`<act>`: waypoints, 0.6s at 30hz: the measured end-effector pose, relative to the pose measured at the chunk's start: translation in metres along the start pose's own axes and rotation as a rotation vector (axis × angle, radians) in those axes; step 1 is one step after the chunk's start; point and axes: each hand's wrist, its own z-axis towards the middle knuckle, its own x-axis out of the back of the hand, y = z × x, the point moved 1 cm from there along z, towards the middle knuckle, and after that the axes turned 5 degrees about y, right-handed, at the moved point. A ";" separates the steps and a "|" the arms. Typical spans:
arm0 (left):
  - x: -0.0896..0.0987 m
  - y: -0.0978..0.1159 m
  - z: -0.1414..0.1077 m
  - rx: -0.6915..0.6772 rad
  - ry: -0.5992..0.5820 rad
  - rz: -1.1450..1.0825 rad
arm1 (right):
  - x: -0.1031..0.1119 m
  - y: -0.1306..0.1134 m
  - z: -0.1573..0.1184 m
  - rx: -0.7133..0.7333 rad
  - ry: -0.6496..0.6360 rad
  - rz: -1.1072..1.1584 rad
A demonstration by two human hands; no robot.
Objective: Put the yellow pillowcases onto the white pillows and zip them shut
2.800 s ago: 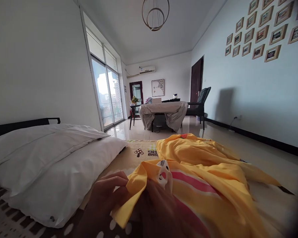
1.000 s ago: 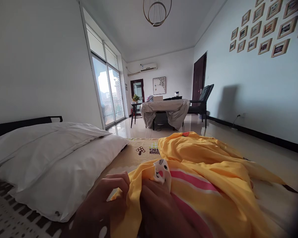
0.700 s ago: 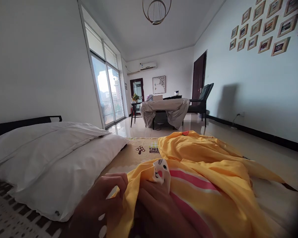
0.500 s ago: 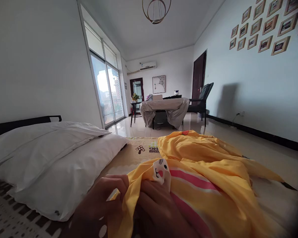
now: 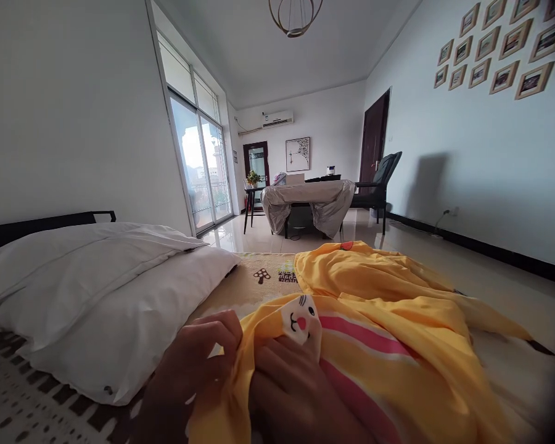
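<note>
A yellow cloth point(image 5: 370, 370) with pink stripes and a white cartoon animal face lies bunched on the bed in front of me. It looks like a printed bedding cover, though its exact kind does not show. My left hand point(image 5: 203, 357) pinches a fold along its left edge, thumb and fingers closed. Just to the right, my right hand point(image 5: 289, 385) is closed on the same fold below the cartoon face. Its fingertips are hidden by the fabric. More yellow cloth spreads out behind and to the right.
White pillows point(image 5: 106, 308) are stacked at the left by a black bed rail point(image 5: 46, 221). A beige mat point(image 5: 259, 274) with a mushroom print lies under the cloth. Farther off stand a covered table point(image 5: 300, 192), a black chair point(image 5: 379, 182) and a plant point(image 5: 253, 179).
Both hands keep hold of the cloth. The fold between them has shifted slightly, and the cartoon face is a little more spread out. The camera view has moved slightly.
</note>
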 end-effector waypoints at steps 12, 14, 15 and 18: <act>-0.002 0.002 0.004 -0.053 0.236 0.454 | 0.007 -0.001 -0.007 -0.163 0.176 -0.020; -0.005 0.007 0.000 -0.108 0.200 0.458 | 0.005 0.000 -0.009 -0.169 0.212 -0.014; -0.007 0.009 -0.004 -0.108 0.153 0.441 | 0.003 0.001 -0.009 -0.166 0.235 -0.017; -0.007 0.017 -0.015 -0.073 0.106 0.437 | 0.002 0.004 -0.011 -0.159 0.317 -0.035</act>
